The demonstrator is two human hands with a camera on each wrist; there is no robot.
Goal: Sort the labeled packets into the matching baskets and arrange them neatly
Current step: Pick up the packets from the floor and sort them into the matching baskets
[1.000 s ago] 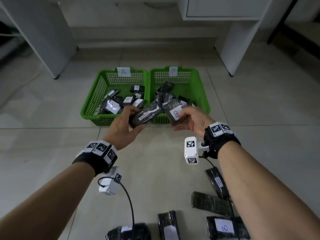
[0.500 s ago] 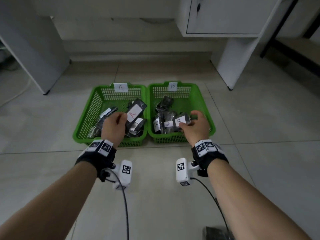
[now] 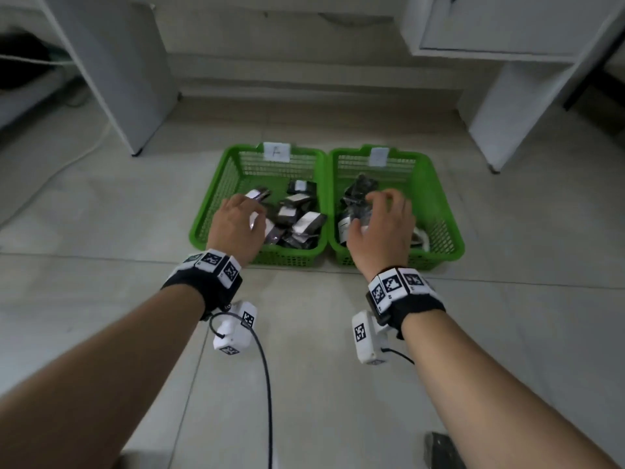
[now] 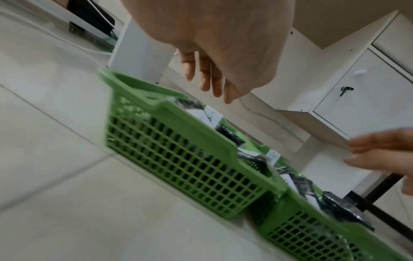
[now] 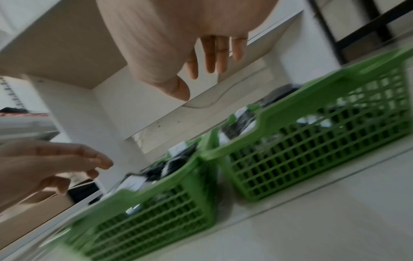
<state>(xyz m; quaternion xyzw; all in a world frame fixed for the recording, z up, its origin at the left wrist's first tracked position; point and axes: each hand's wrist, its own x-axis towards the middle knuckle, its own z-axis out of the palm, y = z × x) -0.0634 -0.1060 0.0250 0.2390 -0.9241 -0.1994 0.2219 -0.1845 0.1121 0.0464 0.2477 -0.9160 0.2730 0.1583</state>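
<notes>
Right hand (image 5: 178, 44) loose-fingered above two green baskets (image 5: 312, 141) of dark packets (image 5: 241, 123)

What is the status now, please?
Left hand and right hand open, empty. Dark labeled packets lie in both green plastic baskets. Nothing blocking.

Pale tiled floor (image 3: 101, 299), white cabinet (image 3: 507, 25) on legs, white panel (image 3: 111, 62) at left.
</notes>
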